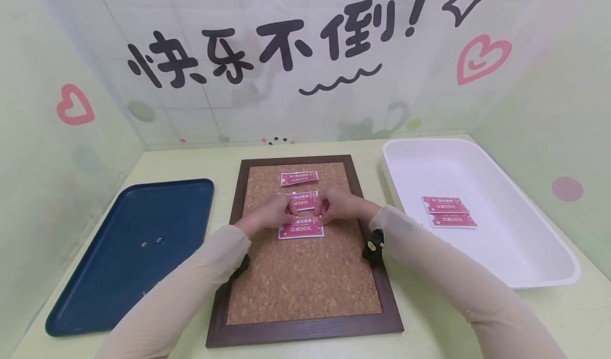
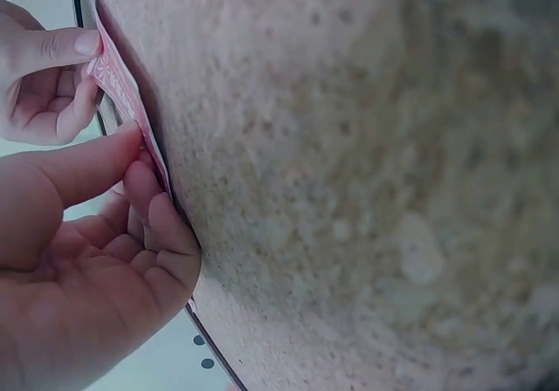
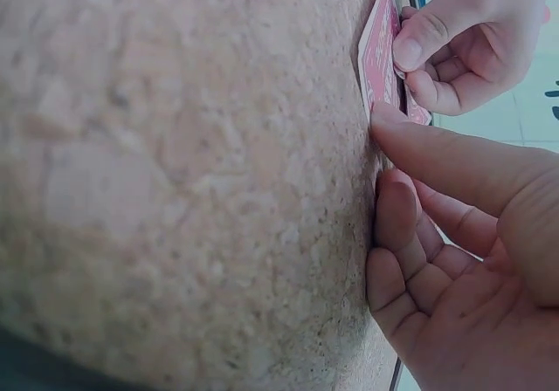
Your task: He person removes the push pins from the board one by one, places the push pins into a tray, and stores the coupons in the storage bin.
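On the framed cork board (image 1: 305,279), three pink coupons stand in a column. My left hand (image 1: 276,211) pinches the upper left corner of the lowest coupon (image 1: 302,229) between thumb and finger. At its upper right corner, my right hand (image 1: 340,204) pinches it the same way. In both wrist views the coupon (image 2: 122,85) lies against or very near the cork, and the curled fingers touch the board. Just above, the middle coupon (image 1: 305,201) is partly covered by the hands. The top coupon (image 1: 299,178) tilts a little off the board.
A dark blue tray (image 1: 114,263) at the left bears a few small shiny pieces (image 1: 159,239). To the right, a white bin (image 1: 506,263) holds two more pink coupons (image 1: 446,205). The board's dark wooden frame (image 1: 305,331) sits between them on the pale table.
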Action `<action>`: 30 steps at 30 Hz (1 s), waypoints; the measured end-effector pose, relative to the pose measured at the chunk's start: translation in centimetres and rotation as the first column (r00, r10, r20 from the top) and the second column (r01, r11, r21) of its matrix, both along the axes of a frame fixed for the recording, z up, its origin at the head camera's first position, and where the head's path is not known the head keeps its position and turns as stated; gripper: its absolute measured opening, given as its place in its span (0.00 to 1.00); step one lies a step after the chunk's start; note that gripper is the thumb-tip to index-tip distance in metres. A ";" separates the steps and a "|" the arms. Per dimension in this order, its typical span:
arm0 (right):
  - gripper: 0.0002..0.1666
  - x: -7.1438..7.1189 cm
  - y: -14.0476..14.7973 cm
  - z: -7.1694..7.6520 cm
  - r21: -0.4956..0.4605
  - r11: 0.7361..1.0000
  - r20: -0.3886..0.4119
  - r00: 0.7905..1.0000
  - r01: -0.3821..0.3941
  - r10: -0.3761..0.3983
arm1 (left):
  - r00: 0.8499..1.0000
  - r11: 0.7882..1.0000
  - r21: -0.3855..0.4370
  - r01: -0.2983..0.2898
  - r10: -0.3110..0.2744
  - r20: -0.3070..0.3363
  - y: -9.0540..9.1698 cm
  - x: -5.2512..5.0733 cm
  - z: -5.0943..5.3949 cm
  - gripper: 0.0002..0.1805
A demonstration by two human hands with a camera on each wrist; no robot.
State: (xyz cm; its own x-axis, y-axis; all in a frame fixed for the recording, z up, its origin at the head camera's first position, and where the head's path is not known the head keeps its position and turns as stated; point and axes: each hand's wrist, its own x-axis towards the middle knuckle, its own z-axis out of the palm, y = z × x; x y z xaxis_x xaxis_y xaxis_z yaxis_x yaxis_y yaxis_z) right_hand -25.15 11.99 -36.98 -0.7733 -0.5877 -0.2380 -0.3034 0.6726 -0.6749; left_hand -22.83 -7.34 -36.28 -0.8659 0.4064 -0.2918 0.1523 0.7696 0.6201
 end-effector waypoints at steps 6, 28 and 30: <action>0.06 0.1 -0.1 0.1 0.011 1.000 0.002 1.000 -0.004 0.004 | 1.000 1.000 0.015 0.001 -0.001 -0.013 -0.1 -0.1 -0.1 0.04; 0.06 0.1 -0.1 0.1 -0.023 1.000 0.032 0.999 -0.002 0.003 | 0.999 0.994 0.097 0.047 -0.049 0.012 -0.8 -0.6 -0.5 0.03; 0.06 0.1 -0.1 0.1 -0.022 1.000 0.038 0.999 0.003 -0.002 | 0.998 0.993 0.101 0.067 -0.068 0.014 -0.9 -0.6 -0.4 0.03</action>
